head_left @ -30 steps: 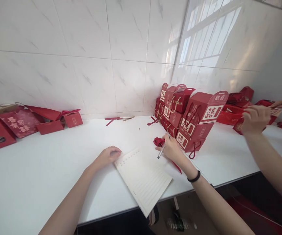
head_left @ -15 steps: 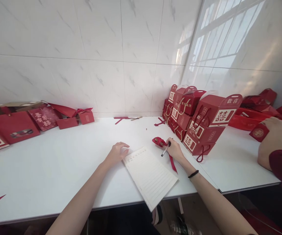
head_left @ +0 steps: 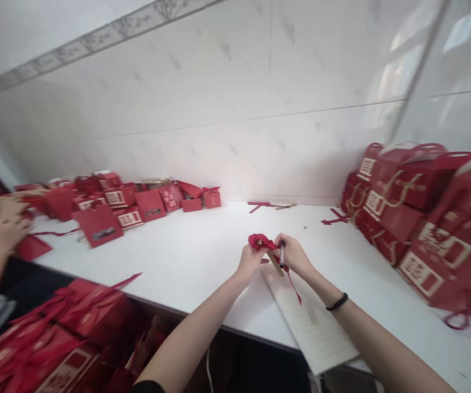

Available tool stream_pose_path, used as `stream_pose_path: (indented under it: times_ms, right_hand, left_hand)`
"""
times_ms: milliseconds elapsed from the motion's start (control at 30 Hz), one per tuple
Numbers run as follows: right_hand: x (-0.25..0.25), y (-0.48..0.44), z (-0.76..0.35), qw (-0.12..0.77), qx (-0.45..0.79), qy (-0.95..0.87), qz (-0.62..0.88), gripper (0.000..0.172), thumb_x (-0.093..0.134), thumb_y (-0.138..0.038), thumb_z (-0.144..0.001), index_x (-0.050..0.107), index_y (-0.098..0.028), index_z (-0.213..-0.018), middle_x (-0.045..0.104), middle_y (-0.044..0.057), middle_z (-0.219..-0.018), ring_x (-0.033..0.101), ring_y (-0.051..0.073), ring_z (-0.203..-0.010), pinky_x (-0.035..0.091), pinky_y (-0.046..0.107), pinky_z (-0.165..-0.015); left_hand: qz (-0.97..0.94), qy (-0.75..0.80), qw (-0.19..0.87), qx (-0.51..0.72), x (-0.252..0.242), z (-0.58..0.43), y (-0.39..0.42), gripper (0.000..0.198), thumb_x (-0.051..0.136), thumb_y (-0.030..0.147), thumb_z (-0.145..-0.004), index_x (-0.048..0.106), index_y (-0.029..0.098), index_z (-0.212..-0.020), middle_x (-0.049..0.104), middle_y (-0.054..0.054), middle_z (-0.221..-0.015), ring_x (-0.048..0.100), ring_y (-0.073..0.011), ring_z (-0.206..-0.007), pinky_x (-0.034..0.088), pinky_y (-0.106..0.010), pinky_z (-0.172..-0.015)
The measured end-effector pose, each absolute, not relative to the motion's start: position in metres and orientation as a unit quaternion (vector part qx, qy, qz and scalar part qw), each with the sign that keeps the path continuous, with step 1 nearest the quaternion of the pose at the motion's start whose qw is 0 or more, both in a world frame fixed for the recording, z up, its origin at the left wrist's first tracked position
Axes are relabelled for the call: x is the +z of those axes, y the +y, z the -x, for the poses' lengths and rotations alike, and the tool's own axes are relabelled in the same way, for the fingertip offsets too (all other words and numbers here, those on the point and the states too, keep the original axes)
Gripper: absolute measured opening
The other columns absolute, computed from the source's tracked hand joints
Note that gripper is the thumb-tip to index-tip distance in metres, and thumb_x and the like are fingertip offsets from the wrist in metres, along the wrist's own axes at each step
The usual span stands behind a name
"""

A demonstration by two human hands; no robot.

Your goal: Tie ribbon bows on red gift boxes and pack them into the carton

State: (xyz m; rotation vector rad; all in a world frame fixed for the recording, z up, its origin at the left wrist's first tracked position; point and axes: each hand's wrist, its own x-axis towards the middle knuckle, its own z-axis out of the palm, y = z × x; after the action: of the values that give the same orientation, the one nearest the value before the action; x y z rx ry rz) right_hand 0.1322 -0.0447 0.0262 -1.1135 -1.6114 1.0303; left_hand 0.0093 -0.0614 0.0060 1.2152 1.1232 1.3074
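Above the far edge of the notepad, both my hands are at a bunched red ribbon (head_left: 262, 240) with a gold strip (head_left: 275, 263) hanging below it. My left hand (head_left: 249, 265) grips the bunch from the left side. In my closed right hand (head_left: 296, 256) a pen (head_left: 282, 254) points downward, and its fingers also touch the ribbon's right side. A loose red tail dangles over the page. The lined white notepad (head_left: 311, 322) lies under my right forearm, its near corner jutting past the table edge.
Stacked red gift boxes (head_left: 399, 218) stand at the right. More red boxes (head_left: 149, 204) line the back left. Ribbon scraps (head_left: 260, 205) lie along the wall. At far left are another person's hands (head_left: 8, 224); ribboned boxes (head_left: 75, 322) sit below the table edge.
The view has swung left. My left hand has left the notepad and taken hold of the red ribbon bunch, which is now raised between both hands. The pen stays in my right hand.
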Motion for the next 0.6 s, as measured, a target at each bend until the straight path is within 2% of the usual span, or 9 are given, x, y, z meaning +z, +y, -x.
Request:
stream_pose_path:
  times_ms: [67,133,200,267,400,600]
  right_hand:
    - [0.022,-0.044,-0.121,0.428,0.382,-0.686,0.448,0.037,0.064,-0.053,-0.06,0.043,-0.022,-0.062,0.054,-0.001,-0.053,0.053,0.018,-0.052,0.039,0.028,-0.051]
    - [0.014,-0.044,-0.117,0.414,0.338,-0.719,0.444,0.031,0.057,-0.051,-0.067,0.047,-0.022,-0.067,0.065,0.005,-0.073,0.062,0.025,-0.075,0.045,0.034,-0.066]
    - [0.002,-0.043,-0.12,0.407,0.316,-0.727,0.453,0.028,0.052,-0.051,-0.07,0.048,-0.023,-0.072,0.067,0.009,-0.095,0.061,0.028,-0.093,0.046,0.038,-0.076]
    - [-0.011,-0.04,-0.126,0.392,0.304,-0.721,0.484,0.029,0.049,-0.052,-0.069,0.049,-0.024,-0.075,0.066,0.011,-0.101,0.062,0.028,-0.091,0.047,0.039,-0.076]
    - [-0.033,-0.031,-0.138,0.345,0.283,-0.736,0.51,0.031,0.045,-0.053,-0.064,0.05,-0.025,-0.076,0.067,0.008,-0.098,0.065,0.027,-0.077,0.05,0.039,-0.07]
    - [-0.051,-0.024,-0.139,0.323,0.247,-0.771,0.49,0.03,0.046,-0.053,-0.06,0.051,-0.027,-0.073,0.066,0.011,-0.105,0.064,0.033,-0.086,0.051,0.046,-0.071]
  left_hand:
    - [-0.487,0.52,0.447,0.541,0.009,0.014,-0.056,0.014,0.058,0.027,-0.08,0.063,0.016,-0.087,0.066,-0.009,-0.09,0.062,-0.0191,-0.087,0.051,-0.026,-0.063]
    - [-0.464,0.579,0.399,0.539,0.014,0.05,-0.048,0.013,0.055,0.024,-0.083,0.063,0.015,-0.087,0.065,-0.01,-0.088,0.062,-0.0166,-0.082,0.05,-0.025,-0.061]
    - [-0.434,0.641,0.353,0.526,0.02,0.097,-0.041,0.017,0.054,0.026,-0.085,0.061,0.013,-0.094,0.063,-0.008,-0.091,0.06,-0.0145,-0.078,0.051,-0.027,-0.064]
    - [-0.398,0.698,0.318,0.503,0.026,0.153,-0.04,0.026,0.053,0.031,-0.087,0.056,0.013,-0.105,0.06,-0.006,-0.099,0.06,-0.0147,-0.083,0.052,-0.032,-0.07]
    - [-0.319,0.797,0.253,0.446,0.028,0.26,-0.061,0.031,0.052,0.033,-0.088,0.054,0.014,-0.111,0.058,-0.008,-0.108,0.059,-0.0174,-0.091,0.052,-0.037,-0.077]
    - [-0.23,0.903,0.158,0.327,0.024,0.366,-0.114,0.031,0.053,0.032,-0.087,0.054,0.014,-0.111,0.058,-0.008,-0.11,0.059,-0.0181,-0.093,0.051,-0.038,-0.079]
